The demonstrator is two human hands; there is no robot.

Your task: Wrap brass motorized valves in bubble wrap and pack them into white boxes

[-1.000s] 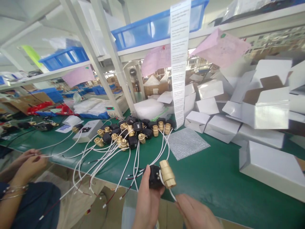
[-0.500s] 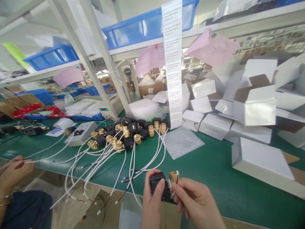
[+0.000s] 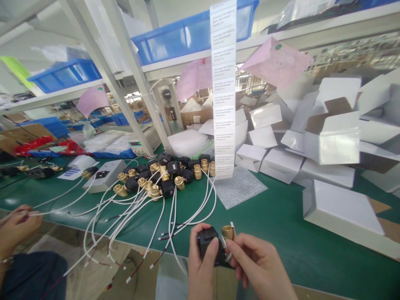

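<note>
Above the front edge of the bench, my left hand [image 3: 198,266] is wrapped around the black box-shaped housing of a motorized ball valve [image 3: 206,236]. Its brass body [image 3: 228,233] points up on the right side of the housing. Close beside the brass, my right hand [image 3: 258,260] pinches the valve's white cable [image 3: 232,225], whose small white connector end sticks up over the fingers. Most of this cable is hidden behind the hands. Further back lies a heap of similar brass and black valves [image 3: 164,173], with white cables [image 3: 125,221] trailing over the bench edge.
A strip of printed labels [image 3: 223,104] hangs from the shelf above a bubble-wrap sheet [image 3: 240,189]. White cardboard boxes [image 3: 343,208] are piled at right. A grey box [image 3: 108,177] stands left of the heap. At far left, a co-worker's hand [image 3: 23,227] holds white cables.
The held valve has turned slightly in my left hand, and its housing shows more of its top. The label strip has swung a little left. My grip is otherwise the same.
</note>
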